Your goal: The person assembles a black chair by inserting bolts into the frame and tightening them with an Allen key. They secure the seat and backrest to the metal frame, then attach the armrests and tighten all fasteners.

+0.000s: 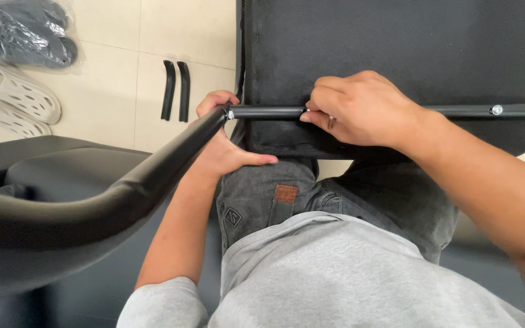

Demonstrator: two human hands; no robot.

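Observation:
A thin black metal bar (268,112) runs across a black fabric seat panel (396,42). My right hand (360,109) grips this bar near its left end, fingers curled over it, and seems to pinch something small there. My left hand (223,146) wraps around the end of a thick curved black armrest tube (153,170), where it meets the bar at a silver screw (230,113). A second silver bolt (497,110) sits on the bar at the right.
Two black curved parts (175,90) lie on the cream tiled floor (116,91). White perforated slippers (13,97) and bagged black slippers (28,30) rest at top left. Another dark chair part (44,164) lies at left. My legs in grey jeans (293,200) are below.

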